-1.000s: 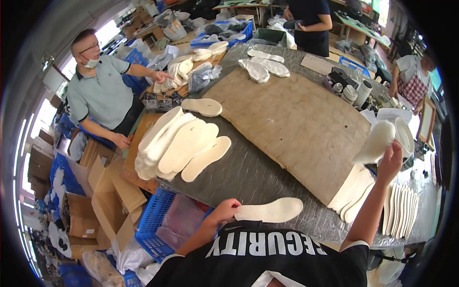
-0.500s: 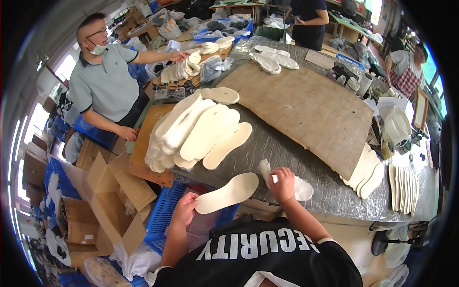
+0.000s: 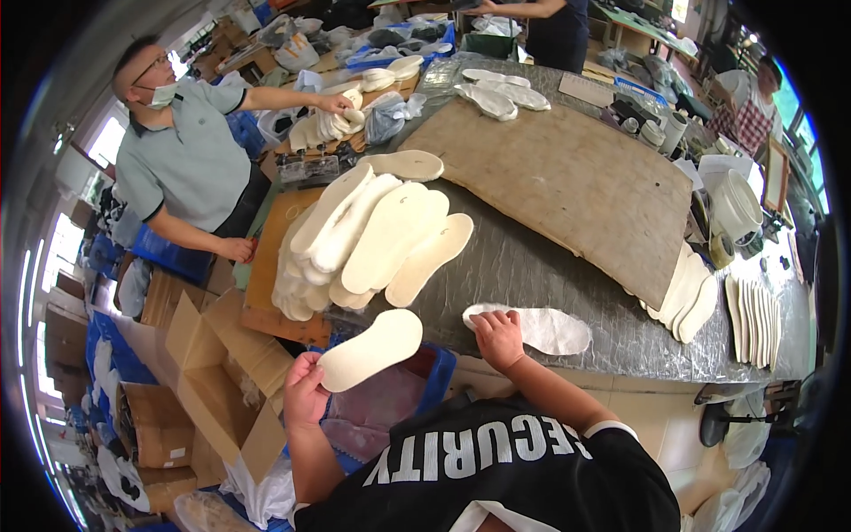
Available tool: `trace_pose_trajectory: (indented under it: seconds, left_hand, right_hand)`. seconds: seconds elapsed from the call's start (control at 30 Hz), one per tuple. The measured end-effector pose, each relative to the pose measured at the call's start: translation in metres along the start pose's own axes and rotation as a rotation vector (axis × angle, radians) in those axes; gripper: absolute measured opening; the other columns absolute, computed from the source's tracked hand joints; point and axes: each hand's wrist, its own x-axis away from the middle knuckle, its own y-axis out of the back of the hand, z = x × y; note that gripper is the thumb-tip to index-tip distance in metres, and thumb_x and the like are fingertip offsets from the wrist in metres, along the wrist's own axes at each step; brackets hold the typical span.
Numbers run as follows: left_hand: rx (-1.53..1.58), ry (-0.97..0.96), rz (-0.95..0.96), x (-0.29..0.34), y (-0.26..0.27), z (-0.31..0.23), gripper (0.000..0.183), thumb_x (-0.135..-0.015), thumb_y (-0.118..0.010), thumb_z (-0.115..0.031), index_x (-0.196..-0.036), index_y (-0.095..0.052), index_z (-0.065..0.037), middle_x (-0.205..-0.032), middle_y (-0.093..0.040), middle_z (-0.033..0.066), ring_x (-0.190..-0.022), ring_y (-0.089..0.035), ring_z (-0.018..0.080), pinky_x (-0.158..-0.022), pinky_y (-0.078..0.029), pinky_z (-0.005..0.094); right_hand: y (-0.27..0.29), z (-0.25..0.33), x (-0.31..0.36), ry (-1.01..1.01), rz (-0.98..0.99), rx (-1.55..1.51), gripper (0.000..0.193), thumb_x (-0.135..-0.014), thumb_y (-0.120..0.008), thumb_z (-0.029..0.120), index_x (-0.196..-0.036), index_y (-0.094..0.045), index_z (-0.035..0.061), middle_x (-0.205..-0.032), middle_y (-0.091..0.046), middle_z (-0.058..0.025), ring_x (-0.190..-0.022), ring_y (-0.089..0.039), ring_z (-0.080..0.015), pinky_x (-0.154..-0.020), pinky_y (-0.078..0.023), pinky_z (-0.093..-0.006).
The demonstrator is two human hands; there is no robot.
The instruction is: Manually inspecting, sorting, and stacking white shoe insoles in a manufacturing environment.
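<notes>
My left hand [image 3: 306, 390] pinches the heel end of a cream insole [image 3: 372, 350], holding it in the air over a blue crate, off the table's near edge. My right hand [image 3: 499, 339] has its fingers bent over one end of a white, fuzzy insole [image 3: 558, 330], which lies flat along the front of the table. Part of that insole is hidden beneath the hand. Beyond my hands, to the left, a large heap of cream insoles [image 3: 394, 235] lies partly on a tan board.
A big brown board [image 3: 550, 186] covers much of the dark table [image 3: 417, 324]. More insoles [image 3: 752, 319] stand in a row at the right. An open carton [image 3: 199, 381] and a blue crate [image 3: 439, 377] sit below. A co-worker [image 3: 191, 160] reaches over the far left.
My left hand has moved left with the cream insole, away from my right hand. The white insole's raised end has come down flat, with my right hand still on it.
</notes>
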Motion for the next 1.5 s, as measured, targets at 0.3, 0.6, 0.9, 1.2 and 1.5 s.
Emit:
trace_pose_trajectory:
  seconds: [0.3,0.6,0.9,1.2,1.5]
  left_hand:
    - [0.079,-0.060,0.079,-0.008,-0.049,-0.005,0.019,-0.087,-0.053,-0.005,-0.105,-0.049,0.001,-0.100,-0.061,0.0124,-0.093,-0.062,0.0220,-0.084,-0.051,0.0359]
    - [0.034,-0.044,0.088,-0.007,-0.088,-0.006,0.018,-0.089,-0.051,-0.005,-0.105,-0.049,0.001,-0.103,-0.061,0.0126,-0.096,-0.061,0.0232,-0.087,-0.049,0.0377]
    - [0.017,-0.047,0.145,-0.004,-0.096,-0.001,0.023,-0.090,-0.050,-0.007,-0.111,-0.046,0.000,-0.114,-0.058,0.0166,-0.106,-0.057,0.0278,-0.092,-0.047,0.0419]
    - [-0.034,-0.058,0.172,0.006,-0.105,0.003,0.018,-0.090,-0.051,-0.002,-0.108,-0.048,-0.001,-0.106,-0.061,0.0126,-0.098,-0.060,0.0218,-0.088,-0.048,0.0382]
    - [-0.239,0.329,0.825,-0.018,-0.149,0.041,0.067,-0.080,-0.069,-0.047,-0.125,-0.043,-0.004,-0.135,-0.043,0.0187,-0.119,-0.049,0.0339,-0.097,-0.041,0.0469]
  right_hand:
    - [0.003,-0.010,0.008,0.070,-0.014,-0.008,0.017,-0.076,-0.056,0.015,-0.092,-0.063,0.0160,-0.085,-0.060,0.0032,-0.085,-0.055,-0.0177,-0.079,-0.036,-0.0392]
    - [0.008,-0.012,0.008,0.237,0.087,-0.024,0.017,-0.076,-0.053,0.021,-0.089,-0.062,0.0136,-0.086,-0.055,-0.0008,-0.088,-0.050,-0.0200,-0.078,-0.038,-0.0353]
    - [0.012,-0.017,0.008,0.342,-0.001,-0.069,0.019,-0.074,-0.055,0.021,-0.090,-0.061,0.0113,-0.093,-0.054,-0.0027,-0.094,-0.049,-0.0206,-0.082,-0.039,-0.0335]
    - [0.046,0.012,0.006,-0.629,0.263,-1.286,0.029,-0.096,-0.045,0.025,-0.114,-0.057,0.0069,-0.110,-0.062,-0.0069,-0.106,-0.054,-0.0224,-0.094,-0.040,-0.0386]
    - [0.090,0.028,-0.020,-0.993,-0.329,-2.309,0.020,-0.100,-0.038,0.015,-0.114,-0.044,0.0038,-0.109,-0.055,-0.0106,-0.099,-0.055,-0.0211,-0.089,-0.046,-0.0375]
